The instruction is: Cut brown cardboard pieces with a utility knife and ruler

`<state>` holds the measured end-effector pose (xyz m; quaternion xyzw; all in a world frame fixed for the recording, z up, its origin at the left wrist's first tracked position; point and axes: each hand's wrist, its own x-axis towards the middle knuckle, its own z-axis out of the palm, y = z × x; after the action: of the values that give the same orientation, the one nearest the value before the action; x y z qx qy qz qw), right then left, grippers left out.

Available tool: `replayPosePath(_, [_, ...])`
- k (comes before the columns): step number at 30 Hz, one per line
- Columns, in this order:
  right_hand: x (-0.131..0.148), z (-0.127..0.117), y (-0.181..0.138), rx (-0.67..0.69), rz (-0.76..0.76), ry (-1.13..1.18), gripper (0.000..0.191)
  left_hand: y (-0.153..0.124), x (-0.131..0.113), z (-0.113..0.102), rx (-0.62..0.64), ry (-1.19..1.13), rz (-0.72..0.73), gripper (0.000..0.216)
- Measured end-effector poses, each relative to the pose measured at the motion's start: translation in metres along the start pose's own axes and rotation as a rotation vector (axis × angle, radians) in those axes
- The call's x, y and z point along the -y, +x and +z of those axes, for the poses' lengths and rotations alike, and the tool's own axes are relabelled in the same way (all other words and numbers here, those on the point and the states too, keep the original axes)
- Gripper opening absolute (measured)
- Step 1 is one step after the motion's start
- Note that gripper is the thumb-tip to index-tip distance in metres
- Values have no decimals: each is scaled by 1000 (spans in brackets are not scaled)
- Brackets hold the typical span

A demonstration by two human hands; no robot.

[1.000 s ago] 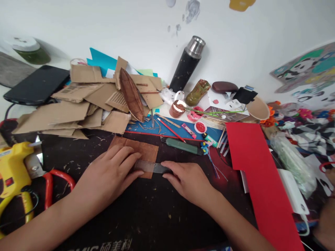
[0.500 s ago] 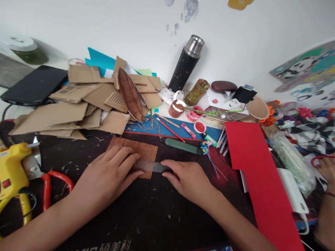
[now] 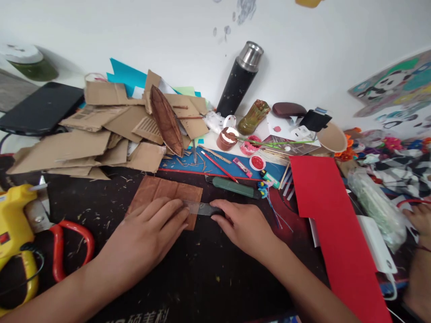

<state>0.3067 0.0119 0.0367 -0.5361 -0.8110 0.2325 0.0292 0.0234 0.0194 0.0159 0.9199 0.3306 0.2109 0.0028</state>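
A brown-painted piece of cardboard [image 3: 163, 187] lies flat on the dark table mat. Across it runs a clear ruler [image 3: 199, 208], its left part covered by my fingers. My left hand [image 3: 144, 231] is curled over the ruler and the cardboard, thumb on the near side. At the ruler's right end, my right hand [image 3: 245, 226] pinches it between thumb and fingers, just past the cardboard's edge. Beyond my right hand lies a green utility knife [image 3: 234, 186], touched by neither hand.
Left are a yellow glue gun [image 3: 15, 215] and red-handled scissors [image 3: 89, 246]. Behind stand heaped cardboard scraps [image 3: 84, 146], a brown cardboard boat [image 3: 166, 121], a black flask [image 3: 237, 83] and paint pots [image 3: 226, 141]. Red card [image 3: 332, 215] and another person's hand [image 3: 420, 217] are right.
The ruler has shifted slightly away from me on the cardboard. My left hand has slid a little lower and right, uncovering more of the cardboard's far left part.
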Motion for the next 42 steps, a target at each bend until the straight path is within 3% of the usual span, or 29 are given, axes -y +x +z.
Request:
replayPosePath(13, [-1, 1, -2, -16, 42, -8, 27, -5, -1, 4, 36, 63, 12, 41])
replayPosePath(36, [-3, 3, -5, -32, 22, 10, 29, -4, -4, 5, 31, 111, 39, 43])
replayPosePath(42, [-2, 4, -5, -31, 23, 8, 28, -7, -4, 7, 63, 78, 14, 56])
